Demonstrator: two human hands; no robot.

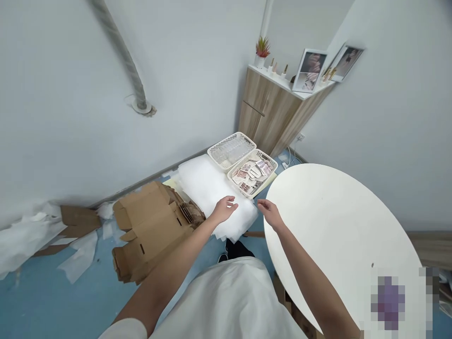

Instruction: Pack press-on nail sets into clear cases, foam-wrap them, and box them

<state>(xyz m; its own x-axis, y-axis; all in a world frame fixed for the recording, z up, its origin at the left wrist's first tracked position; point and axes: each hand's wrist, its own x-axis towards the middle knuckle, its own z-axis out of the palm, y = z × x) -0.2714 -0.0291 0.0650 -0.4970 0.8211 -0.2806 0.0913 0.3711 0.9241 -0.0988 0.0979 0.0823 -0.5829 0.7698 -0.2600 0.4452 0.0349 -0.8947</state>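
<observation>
My left hand is held out over a stack of white foam sheets, fingers curved and apart, holding nothing. My right hand hovers by the left edge of the round white table, its fingers loosely bent with nothing in them. Just beyond both hands, a white plastic basket holds many small printed cards. A second white basket behind it contains clear plastic pieces. Whether either hand touches anything below it I cannot tell, but both look raised.
Flattened cardboard boxes lie on the blue floor at left, near torn white wrapping. In the corner, a wood-grain cabinet carries a potted plant and a picture frame. A blurred-out patch covers part of the table.
</observation>
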